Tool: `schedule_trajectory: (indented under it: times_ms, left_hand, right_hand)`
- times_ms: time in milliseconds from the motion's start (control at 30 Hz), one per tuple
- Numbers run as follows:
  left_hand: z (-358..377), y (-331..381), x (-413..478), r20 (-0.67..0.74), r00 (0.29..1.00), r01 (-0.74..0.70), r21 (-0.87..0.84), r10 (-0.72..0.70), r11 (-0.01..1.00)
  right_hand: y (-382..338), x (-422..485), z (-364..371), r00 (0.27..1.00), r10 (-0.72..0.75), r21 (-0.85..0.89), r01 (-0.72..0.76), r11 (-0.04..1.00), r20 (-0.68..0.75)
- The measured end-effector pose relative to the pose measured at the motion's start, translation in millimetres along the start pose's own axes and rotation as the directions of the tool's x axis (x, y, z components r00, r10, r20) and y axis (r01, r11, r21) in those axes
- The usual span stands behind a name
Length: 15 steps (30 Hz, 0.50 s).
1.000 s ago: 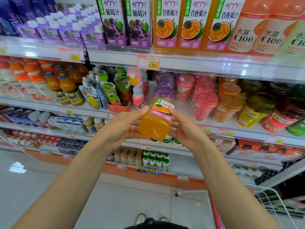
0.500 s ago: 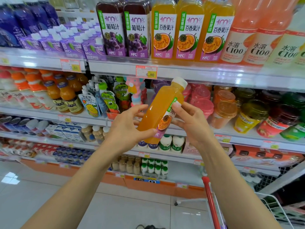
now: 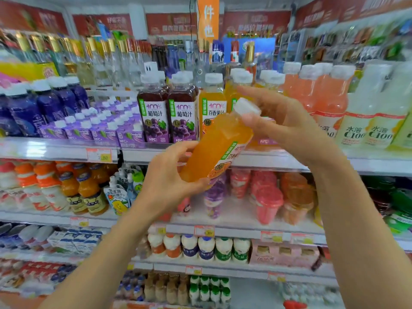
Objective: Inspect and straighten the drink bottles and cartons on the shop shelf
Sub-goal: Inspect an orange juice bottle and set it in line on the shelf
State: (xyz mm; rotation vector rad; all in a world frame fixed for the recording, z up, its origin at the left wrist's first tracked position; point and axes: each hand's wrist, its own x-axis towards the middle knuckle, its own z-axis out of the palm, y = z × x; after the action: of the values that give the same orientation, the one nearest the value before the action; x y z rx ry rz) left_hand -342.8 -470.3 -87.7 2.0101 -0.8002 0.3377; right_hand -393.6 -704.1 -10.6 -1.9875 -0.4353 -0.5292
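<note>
Before shelf [image 3: 142,150], left hand [image 3: 169,186] cups tilted orange bottle's [image 3: 214,148] base; right hand [image 3: 278,121] pinches neck w/ thumb.

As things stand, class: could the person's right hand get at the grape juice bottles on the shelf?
Probably not directly. The right hand is occupied at the cap end of the tilted passion fruit juice bottle, which lies between it and the grape juice bottles. The left hand holds the base.

Bottom of the orange juice bottle [image 3: 217,141] hidden in the left hand [image 3: 169,179]; label partly covered; price tags [image 3: 99,155] blurred; rightmost bottles [image 3: 403,121] cropped.
</note>
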Motion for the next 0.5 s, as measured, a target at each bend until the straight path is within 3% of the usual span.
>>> schedule_trajectory:
  times_ms: [100,233,367,500]
  left_hand:
    - [-16,8,33,-0.027,0.993,-0.117,0.001,0.117,0.993]
    - [-30,20,84,-0.04,0.97,-0.236,0.036,0.238,0.971]
    - [-38,19,123,-0.107,0.955,-0.255,0.193,0.278,0.948]
    - [-36,6,141,-0.08,0.945,-0.29,0.238,0.316,0.927]
  right_hand:
    - [-26,17,-20,0.995,-0.101,-0.067,0.101,0.993,0.007]
    - [-36,45,-38,0.965,-0.221,-0.141,0.201,0.969,-0.142]
    - [-26,68,-47,0.921,-0.193,-0.071,0.179,0.981,-0.339]
    - [-17,82,-46,0.875,-0.134,0.02,0.162,0.987,-0.465]
